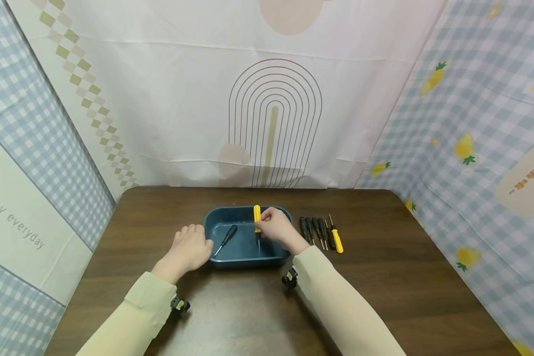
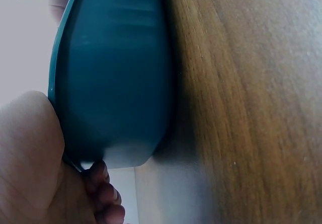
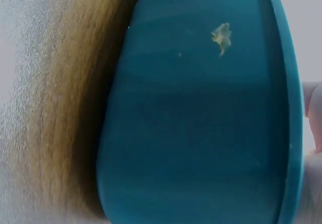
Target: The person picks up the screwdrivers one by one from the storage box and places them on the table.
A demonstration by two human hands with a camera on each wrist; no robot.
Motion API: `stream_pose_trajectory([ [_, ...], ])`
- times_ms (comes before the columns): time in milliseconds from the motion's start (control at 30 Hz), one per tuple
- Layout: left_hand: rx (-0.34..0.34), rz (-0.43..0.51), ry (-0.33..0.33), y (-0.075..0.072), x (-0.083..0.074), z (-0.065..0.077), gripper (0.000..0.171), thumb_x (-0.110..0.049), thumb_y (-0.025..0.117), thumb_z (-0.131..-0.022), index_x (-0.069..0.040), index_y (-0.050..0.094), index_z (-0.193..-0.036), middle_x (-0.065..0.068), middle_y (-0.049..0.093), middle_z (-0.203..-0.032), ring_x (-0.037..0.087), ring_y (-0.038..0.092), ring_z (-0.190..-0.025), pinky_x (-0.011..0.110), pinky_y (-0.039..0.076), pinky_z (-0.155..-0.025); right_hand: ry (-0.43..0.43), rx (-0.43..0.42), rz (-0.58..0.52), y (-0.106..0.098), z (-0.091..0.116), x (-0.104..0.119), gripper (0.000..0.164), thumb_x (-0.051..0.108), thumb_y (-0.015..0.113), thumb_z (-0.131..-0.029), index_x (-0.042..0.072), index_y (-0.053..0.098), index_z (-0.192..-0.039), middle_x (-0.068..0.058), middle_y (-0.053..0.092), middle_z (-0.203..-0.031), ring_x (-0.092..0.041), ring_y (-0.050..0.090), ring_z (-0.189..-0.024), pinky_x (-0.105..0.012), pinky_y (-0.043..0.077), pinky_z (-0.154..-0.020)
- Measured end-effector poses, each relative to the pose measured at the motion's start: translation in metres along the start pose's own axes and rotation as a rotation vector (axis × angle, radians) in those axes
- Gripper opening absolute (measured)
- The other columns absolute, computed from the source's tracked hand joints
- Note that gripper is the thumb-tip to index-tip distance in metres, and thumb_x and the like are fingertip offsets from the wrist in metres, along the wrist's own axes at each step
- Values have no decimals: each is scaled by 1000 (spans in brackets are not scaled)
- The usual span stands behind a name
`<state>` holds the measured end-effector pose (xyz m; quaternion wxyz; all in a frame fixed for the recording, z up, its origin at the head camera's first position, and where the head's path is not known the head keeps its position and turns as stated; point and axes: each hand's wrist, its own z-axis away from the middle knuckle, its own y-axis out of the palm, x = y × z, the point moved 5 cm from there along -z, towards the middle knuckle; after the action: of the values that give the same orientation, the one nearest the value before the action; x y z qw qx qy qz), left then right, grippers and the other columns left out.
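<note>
A dark teal plastic bin [image 1: 249, 263] stands on the table. My left hand [image 1: 189, 247] holds its left end; in the left wrist view, curled fingers [image 2: 106, 196] and the thumb meet at the rim. Over the bin's right half, my right hand [image 1: 278, 227] pinches a yellow-handled screwdriver [image 1: 257, 213] upright, its shaft pointing down into the bin. Inside on the left lies a black-handled screwdriver [image 1: 232, 231], slanted. In the right wrist view the bin's outer wall [image 3: 196, 128] hides the screwdriver, and only part of the hand shows past the rim.
Right of the bin, several black-handled screwdrivers [image 1: 309, 225] lie in a row on the wooden table [image 1: 382, 277]. A second yellow-handled screwdriver [image 1: 336, 241] ends the row. Behind the table hangs a white patterned cloth [image 1: 182, 123], with checked cloths at both sides.
</note>
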<state>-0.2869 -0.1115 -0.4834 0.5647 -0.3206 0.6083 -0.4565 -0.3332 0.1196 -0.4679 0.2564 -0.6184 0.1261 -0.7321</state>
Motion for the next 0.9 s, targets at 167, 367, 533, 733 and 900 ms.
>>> stream_pose_trajectory([
  [167, -1, -2, 1, -1, 0, 0, 39, -28, 48, -94, 7, 50, -112, 13, 46, -93, 32, 41, -91, 46, 34, -81, -31, -31, -16, -7, 0, 1, 18, 17, 62, -93, 6, 53, -102, -12, 59, -96, -22, 63, -77, -34, 54, -68],
  [367, -3, -4, 1, 0, 0, 0, 39, -28, 48, -94, 7, 49, -111, 14, 46, -93, 32, 41, -91, 47, 34, -81, -68, -69, -34, -22, 1, 4, 20, 21, 61, -95, 6, 57, -107, -10, 62, -95, -23, 62, -80, -40, 53, -73],
  [533, -4, -3, 1, 1, 1, 0, 40, -28, 48, -95, 8, 49, -113, 14, 47, -95, 32, 41, -92, 47, 34, -81, -57, -77, -53, -40, 4, 0, 22, 22, 62, -95, 6, 60, -110, -10, 64, -98, -23, 63, -83, -45, 52, -81],
  [733, -4, -5, 0, 1, 1, 0, 41, -29, 48, -95, 8, 49, -114, 15, 47, -97, 32, 41, -93, 47, 34, -82, -32, -90, -90, -60, 9, -6, 24, 23, 62, -95, 5, 61, -111, -11, 64, -102, -24, 64, -89, -43, 52, -82],
  [900, -7, -6, -2, 1, 1, 0, 40, -29, 48, -94, 7, 50, -113, 14, 47, -95, 32, 41, -92, 47, 34, -81, -23, -88, -92, -73, 11, -12, 28, 23, 62, -95, 4, 61, -115, -13, 63, -107, -24, 64, -93, -40, 53, -82],
])
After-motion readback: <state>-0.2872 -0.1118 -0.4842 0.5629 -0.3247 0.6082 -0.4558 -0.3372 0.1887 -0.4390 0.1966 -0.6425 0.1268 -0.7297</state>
